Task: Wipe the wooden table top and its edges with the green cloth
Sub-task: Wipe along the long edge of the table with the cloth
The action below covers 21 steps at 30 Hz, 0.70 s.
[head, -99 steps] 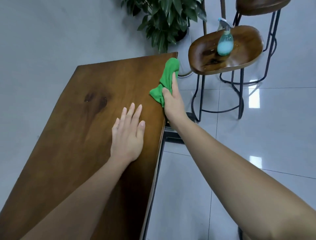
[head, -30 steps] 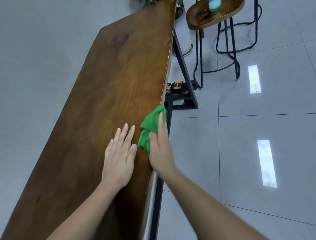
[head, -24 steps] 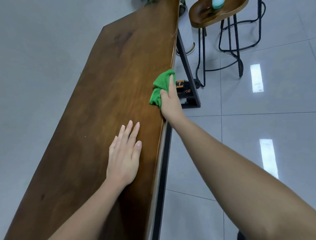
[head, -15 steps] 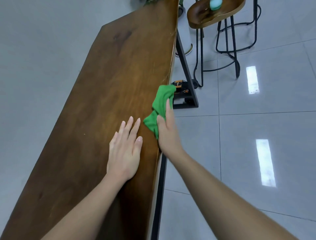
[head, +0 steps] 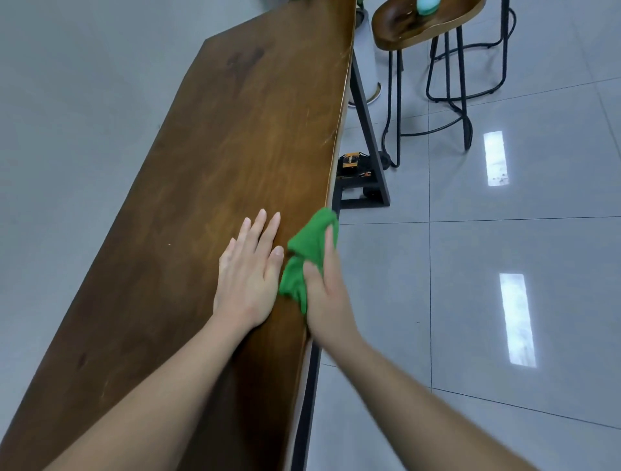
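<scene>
Long wooden worktop (head: 235, 161) runs away from the viewer; its right edge serves as landmark. Right hand (head: 326, 296) clamps a bunched green cloth (head: 304, 259) against that edge, thumb on the top face, forefinger stretched along the rim, cloth folding over the edge. Left hand (head: 248, 269) lies flat and open on the top, palm down, just inside the edge, beside the cloth. Beyond the edge, on the grey tiled floor (head: 504, 269): black angled frame leg (head: 366, 134), a small black-and-orange device (head: 353, 164) by it, then a wooden-seat stool (head: 423, 23) carrying a teal bottle (head: 427, 4), only its base visible.
</scene>
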Each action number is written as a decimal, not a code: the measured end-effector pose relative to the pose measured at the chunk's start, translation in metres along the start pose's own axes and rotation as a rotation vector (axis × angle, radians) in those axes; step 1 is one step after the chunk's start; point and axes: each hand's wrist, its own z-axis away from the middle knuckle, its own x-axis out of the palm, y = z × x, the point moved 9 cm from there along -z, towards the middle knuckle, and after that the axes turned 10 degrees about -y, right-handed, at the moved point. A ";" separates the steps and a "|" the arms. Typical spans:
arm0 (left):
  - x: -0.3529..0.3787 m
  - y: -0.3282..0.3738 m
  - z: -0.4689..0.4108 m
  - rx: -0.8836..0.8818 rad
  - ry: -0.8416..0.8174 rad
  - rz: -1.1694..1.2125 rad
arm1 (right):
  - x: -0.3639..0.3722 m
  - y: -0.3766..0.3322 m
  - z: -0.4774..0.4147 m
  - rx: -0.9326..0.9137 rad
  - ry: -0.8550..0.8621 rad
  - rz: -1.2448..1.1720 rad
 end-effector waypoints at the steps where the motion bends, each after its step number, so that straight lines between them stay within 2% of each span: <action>1: 0.000 0.000 0.000 -0.001 -0.002 0.001 | -0.011 -0.004 -0.025 0.011 0.022 0.003; 5: 0.001 0.000 0.001 -0.011 -0.012 -0.015 | -0.037 -0.018 -0.092 0.045 0.034 0.043; 9: 0.003 0.003 0.015 -0.011 -0.031 -0.024 | -0.035 -0.015 -0.079 0.035 0.051 0.071; 14: 0.016 -0.008 0.089 0.024 -0.043 -0.013 | 0.000 0.006 0.006 -0.014 0.031 0.050; 21: 0.034 -0.040 0.203 0.029 -0.052 -0.017 | 0.070 0.038 0.174 0.010 -0.002 0.009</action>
